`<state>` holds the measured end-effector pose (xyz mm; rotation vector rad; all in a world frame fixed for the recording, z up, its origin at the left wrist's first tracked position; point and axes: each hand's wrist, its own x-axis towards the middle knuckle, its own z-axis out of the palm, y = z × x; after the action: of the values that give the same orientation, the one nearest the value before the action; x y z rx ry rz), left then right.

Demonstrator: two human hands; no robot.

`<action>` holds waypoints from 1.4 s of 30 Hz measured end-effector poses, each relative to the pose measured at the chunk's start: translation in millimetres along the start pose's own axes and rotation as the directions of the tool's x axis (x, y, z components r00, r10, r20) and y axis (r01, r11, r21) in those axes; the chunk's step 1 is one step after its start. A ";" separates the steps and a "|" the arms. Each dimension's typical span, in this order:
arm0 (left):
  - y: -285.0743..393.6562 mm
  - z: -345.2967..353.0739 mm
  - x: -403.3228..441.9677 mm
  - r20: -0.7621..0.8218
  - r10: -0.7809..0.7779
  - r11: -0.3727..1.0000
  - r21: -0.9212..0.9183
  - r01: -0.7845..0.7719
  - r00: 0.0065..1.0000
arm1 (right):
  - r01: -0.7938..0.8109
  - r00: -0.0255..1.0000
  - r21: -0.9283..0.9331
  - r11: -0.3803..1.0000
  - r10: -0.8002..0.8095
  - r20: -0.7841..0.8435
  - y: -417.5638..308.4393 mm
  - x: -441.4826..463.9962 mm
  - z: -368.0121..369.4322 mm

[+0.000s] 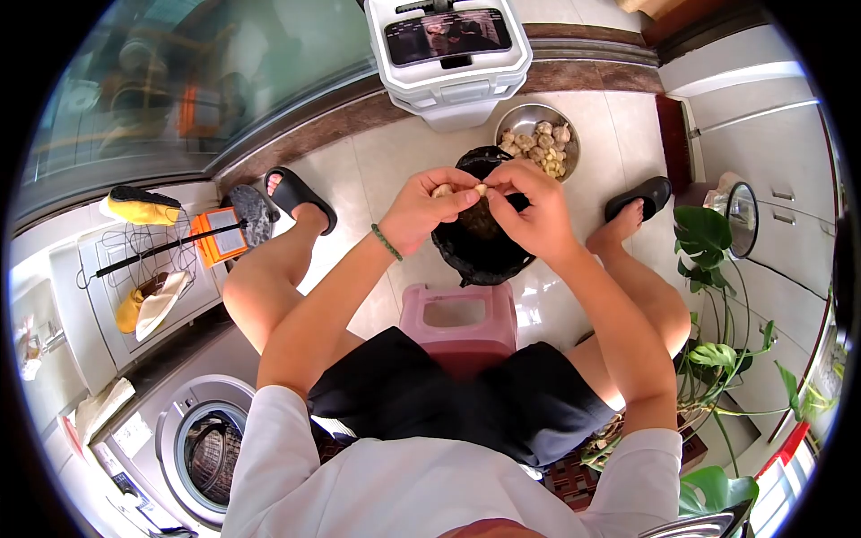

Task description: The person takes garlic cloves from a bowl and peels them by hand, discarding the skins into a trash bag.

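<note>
At the far left, a front-loading washing machine [211,453] stands below a wire rack [175,229] holding yellow shoes, with an orange box [218,236] beside it. Next comes a black slipper [309,202] on the person's left foot. The left hand [420,211], a green beaded bracelet [387,242] at its wrist, has its fingers curled around a whitish lump [441,191], partly covered, which looks like garlic. Thumb and forefinger reach to a small garlic piece [482,190], pale cream and rounded; whether its skin is on is too small to tell. It sits above a black bin [453,249], whose dark inside holds brownish bits. A pink stool [459,325] stands just nearer the body, and a phone [448,38] lies atop a white container [457,94] beyond. The right hand [538,211] pinches the same piece from its own side, thumb and finger closed on it. Past the bin, a metal bowl [522,113] on the floor holds garlic bulbs [543,140], off-white with tan-brown patches, and smooth, yellower cloves [552,165] along its near side. Farther right are the other slipper [641,197] and a leafy plant [704,235].
</note>
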<state>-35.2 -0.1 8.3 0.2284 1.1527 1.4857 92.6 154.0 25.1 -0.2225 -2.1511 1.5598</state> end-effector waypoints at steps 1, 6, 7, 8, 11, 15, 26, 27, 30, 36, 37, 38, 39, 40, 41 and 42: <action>-0.1 -0.1 -0.2 0.006 0.014 1.000 0.025 -0.014 1.000 | -0.002 1.000 0.000 1.000 0.002 -0.001 -0.2 -0.4 0.3; 0.4 9.8 -2.8 -0.017 0.135 0.978 0.163 -0.130 0.991 | -0.015 1.000 -0.118 0.993 0.014 -0.010 1.5 -2.1 1.7; -1.1 10.4 -2.5 -0.025 0.190 0.962 0.202 -0.181 0.981 | -0.016 1.000 -0.118 0.993 0.015 -0.010 2.4 -2.9 2.5; -2.1 10.3 -3.4 -0.025 0.189 0.963 0.202 -0.180 0.982 | -0.021 1.000 -0.142 0.990 0.020 -0.011 3.5 -3.8 3.6; -6.6 10.3 -5.5 -0.026 0.251 0.922 0.312 -0.231 0.968 | -0.062 0.998 -0.134 0.989 0.061 -0.016 4.3 -5.2 6.2; -12.6 11.4 -5.5 -0.052 0.317 0.917 0.273 -0.292 0.947 | -0.116 0.992 -0.058 0.992 0.114 -0.048 7.2 -5.6 10.5; -2.8 11.4 -7.6 -0.078 0.168 0.981 0.111 -0.159 0.983 | -0.394 0.913 0.319 0.862 0.406 0.030 3.7 -4.5 13.9; -2.8 11.1 -7.0 -0.086 0.150 0.987 0.070 -0.144 0.985 | -0.401 0.909 0.372 0.837 0.414 0.047 3.3 -3.3 13.7; -4.6 6.7 -6.1 -0.080 0.131 0.991 0.015 -0.130 0.988 | -0.384 0.915 0.448 0.807 0.398 0.068 4.9 -2.2 12.8; -7.2 4.4 -4.4 -0.073 0.139 0.990 -0.026 -0.141 0.988 | -0.308 0.949 0.425 0.851 0.304 0.080 5.1 -1.8 12.8; -6.8 4.5 -4.4 -0.069 0.136 0.990 -0.035 -0.139 0.988 | -0.309 0.949 0.425 0.851 0.305 0.080 4.7 -1.7 12.6; -6.6 5.4 -4.5 -0.069 0.136 0.990 -0.035 -0.139 0.988 | -0.294 0.954 0.419 0.859 0.291 0.073 4.2 -1.5 12.4; -6.6 6.8 -4.7 -0.080 0.133 0.990 -0.031 -0.136 0.988 | -0.279 0.958 0.414 0.867 0.278 0.065 3.9 -1.6 12.3; -6.6 8.0 -4.9 -0.090 0.129 0.991 -0.026 -0.132 0.987 | -0.280 0.958 0.414 0.866 0.279 0.064 5.0 -2.8 11.8; -6.1 8.1 -4.9 -0.090 0.129 0.991 -0.026 -0.132 0.988 | -0.288 0.956 0.410 0.865 0.285 0.072 7.1 -3.9 11.1; -5.5 7.8 -4.9 -0.073 0.114 0.993 -0.036 -0.117 0.991 | -0.297 0.954 0.406 0.864 0.291 0.078 7.9 -4.4 10.8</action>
<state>-24.7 -1.1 10.3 0.2200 1.1817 1.6284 90.3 145.7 13.9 -0.4120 -1.7965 2.1554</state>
